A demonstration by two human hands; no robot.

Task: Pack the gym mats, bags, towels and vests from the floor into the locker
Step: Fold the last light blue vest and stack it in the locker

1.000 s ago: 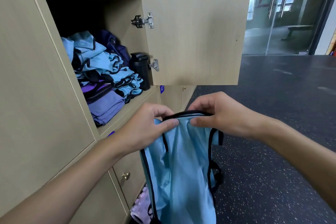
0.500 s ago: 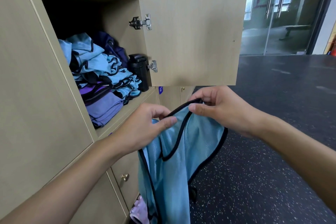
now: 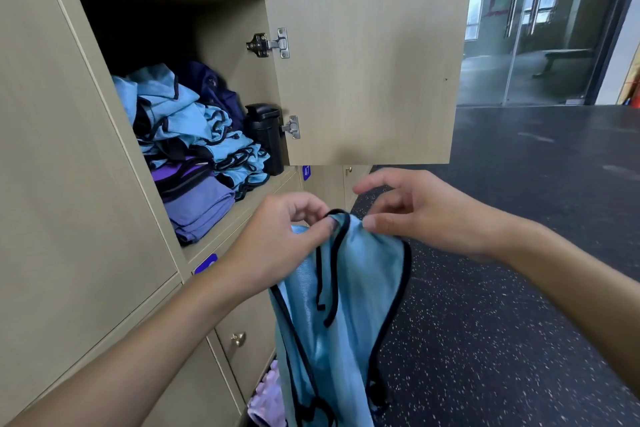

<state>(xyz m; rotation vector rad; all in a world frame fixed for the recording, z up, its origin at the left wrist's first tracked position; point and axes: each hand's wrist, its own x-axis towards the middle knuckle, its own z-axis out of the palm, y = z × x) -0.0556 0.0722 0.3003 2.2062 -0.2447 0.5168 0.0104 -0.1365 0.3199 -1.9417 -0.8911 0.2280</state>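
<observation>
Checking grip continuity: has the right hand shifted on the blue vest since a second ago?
Yes. The right hand has opened and lifted toward the locker door; only its thumb touches the vest.

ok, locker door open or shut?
Open. The locker door swings out on its hinges, exposing stacked blue vests inside.

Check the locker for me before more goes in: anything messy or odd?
The blue vests in the locker are heaped loosely, not folded, spilling over the purple cloth. Nothing looks damaged.
</observation>
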